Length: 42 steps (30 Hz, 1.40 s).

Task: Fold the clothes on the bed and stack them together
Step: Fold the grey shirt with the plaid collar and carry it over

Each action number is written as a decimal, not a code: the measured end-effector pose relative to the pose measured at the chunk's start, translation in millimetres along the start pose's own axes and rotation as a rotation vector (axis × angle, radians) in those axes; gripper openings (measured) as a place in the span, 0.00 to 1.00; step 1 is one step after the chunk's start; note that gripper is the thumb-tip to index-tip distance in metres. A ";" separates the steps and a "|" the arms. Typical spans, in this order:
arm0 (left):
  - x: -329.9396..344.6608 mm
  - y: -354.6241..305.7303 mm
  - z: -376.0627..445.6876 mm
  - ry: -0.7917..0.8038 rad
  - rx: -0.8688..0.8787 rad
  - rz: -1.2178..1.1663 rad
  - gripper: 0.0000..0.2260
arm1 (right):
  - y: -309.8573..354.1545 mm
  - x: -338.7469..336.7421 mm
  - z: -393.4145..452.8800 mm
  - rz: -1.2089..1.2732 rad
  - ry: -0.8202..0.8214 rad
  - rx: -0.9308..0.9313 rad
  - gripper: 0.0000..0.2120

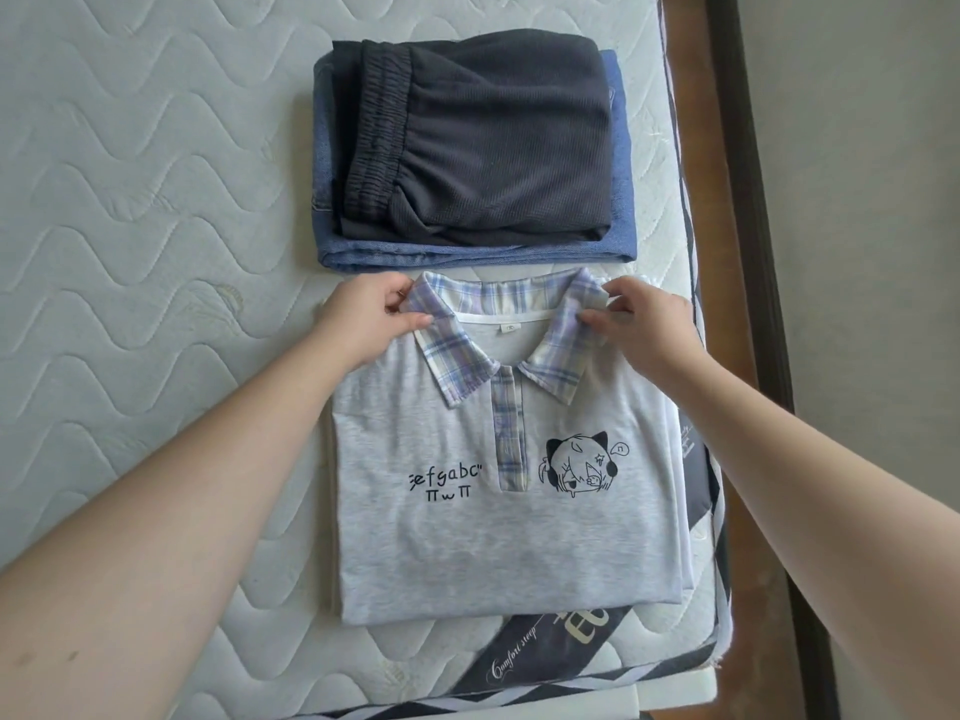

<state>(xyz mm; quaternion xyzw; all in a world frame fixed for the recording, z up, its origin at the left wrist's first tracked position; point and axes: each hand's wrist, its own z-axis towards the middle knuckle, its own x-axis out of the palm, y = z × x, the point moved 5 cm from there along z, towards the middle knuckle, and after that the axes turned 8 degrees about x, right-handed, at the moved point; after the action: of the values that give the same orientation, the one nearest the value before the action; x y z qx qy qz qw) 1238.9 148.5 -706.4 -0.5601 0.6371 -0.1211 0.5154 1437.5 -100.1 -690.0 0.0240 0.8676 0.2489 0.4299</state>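
Note:
A folded grey polo shirt point(493, 543) with a plaid collar, black lettering and a cartoon print lies front-up on the mattress point(130, 200). My left hand point(363, 319) pinches the collar's left shoulder corner. My right hand point(639, 324) pinches the collar's right corner. Just beyond the shirt sits a stack: folded black shorts point(478, 142) with an elastic waistband on top of folded blue jeans point(467, 254).
The quilted mattress stretches off to the left. Its dark labelled corner point(561, 652) and edge lie just below and right of the shirt. A wooden bed frame point(737, 200) and grey floor point(872, 252) run along the right.

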 end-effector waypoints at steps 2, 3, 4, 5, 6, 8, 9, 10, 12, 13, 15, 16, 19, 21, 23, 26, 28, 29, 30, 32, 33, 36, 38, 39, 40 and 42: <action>-1.2 0.8 -0.9 -0.042 0.005 0.049 0.11 | 1.8 -3.9 0.1 0.006 -0.079 -0.005 0.16; -0.9 1.0 -1.0 -0.050 0.012 0.074 0.11 | 1.5 -3.4 0.1 -0.006 -0.078 -0.007 0.15; 0.1 1.0 -1.1 -0.049 0.022 0.095 0.11 | 1.3 -1.3 0.1 -0.022 -0.058 -0.012 0.15; 1.1 1.1 -0.6 -0.041 0.029 0.101 0.12 | 1.3 1.1 0.4 -0.032 -0.032 -0.021 0.16; 1.7 1.2 0.4 -0.035 0.031 0.087 0.14 | 1.8 3.4 0.8 -0.026 -0.003 -0.029 0.17; 1.2 0.9 4.0 -0.055 0.023 0.039 0.16 | 4.7 4.6 3.0 0.032 0.044 -0.035 0.21; 0.6 0.8 6.2 -0.080 0.019 0.034 0.17 | 6.9 4.6 5.0 0.071 0.059 -0.036 0.21; 0.7 0.1 8.6 -0.108 0.020 0.046 0.17 | 9.5 4.5 7.0 0.103 0.067 -0.037 0.20; 1.7 -2.7 11.5 -0.178 0.023 0.082 0.12 | 15.3 4.9 10.2 0.133 0.066 -0.051 0.13; 2.0 -4.1 11.9 -0.218 0.016 0.085 0.10 | 17.1 5.6 12.3 0.150 0.060 -0.055 0.10; 3.0 -4.9 10.4 -0.282 -0.011 0.063 0.07 | 17.4 7.5 14.7 0.227 0.056 -0.037 0.07; 4.3 -4.5 9.0 -0.302 -0.023 0.053 0.08 | 16.2 8.5 14.4 0.259 0.051 -0.023 0.07; 8.3 -6.2 6.6 -0.295 -0.018 0.063 0.08 | 8.7 8.0 12.0 0.185 0.003 -0.019 0.10; 6.6 -8.8 5.4 -0.245 0.010 0.073 0.10 | 2.0 1.8 11.5 0.055 0.019 -0.039 0.16; -0.7 -5.8 2.8 -0.109 0.009 0.139 0.18 | -6.3 -6.7 13.4 -0.229 0.069 -0.096 0.18; -16.9 7.6 -4.5 0.193 -0.026 0.375 0.22 | -20.6 -21.9 16.6 -0.579 0.080 -0.144 0.13; -29.7 14.8 -6.6 0.244 -0.044 0.428 0.15 | -24.0 -30.8 15.4 -0.549 0.058 -0.136 0.11; -34.2 16.1 -6.4 0.212 -0.043 0.419 0.13 | -24.2 -32.9 13.7 -0.498 0.035 -0.135 0.11; -36.7 17.0 -6.1 0.157 -0.038 0.407 0.12 | -23.9 -33.5 11.6 -0.447 0.010 -0.131 0.12; -34.6 19.0 -11.0 0.017 -0.029 0.366 0.10 | -25.9 -29.7 5.2 -0.345 -0.036 -0.096 0.13; -31.2 21.0 -16.5 -0.061 -0.004 0.345 0.09 | -28.6 -26.8 0.7 -0.274 -0.056 -0.065 0.14; -22.5 29.3 -40.7 -0.304 0.089 0.302 0.13 | -46.0 -19.9 -16.7 0.032 -0.112 0.097 0.18; -18.5 39.3 -62.8 -0.448 0.048 0.238 0.20 | -62.1 -13.0 -33.3 0.195 -0.102 0.213 0.24; -14.0 43.4 -76.5 -0.497 0.008 0.203 0.23 | -69.3 -8.3 -44.2 0.238 -0.095 0.253 0.27; -6.2 45.6 -92.4 -0.530 -0.024 0.187 0.25 | -74.8 -3.8 -57.5 0.229 -0.115 0.267 0.30; 18.6 40.3 -127.3 -0.554 -0.011 0.283 0.28 | -79.8 3.6 -88.7 0.054 -0.243 0.177 0.31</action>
<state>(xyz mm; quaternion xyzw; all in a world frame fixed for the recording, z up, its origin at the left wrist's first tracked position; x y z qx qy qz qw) 1117.3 92.8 -689.7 -0.4803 0.5446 0.1126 0.6783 1381.7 -205.4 -683.8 0.1150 0.8266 0.1784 0.5213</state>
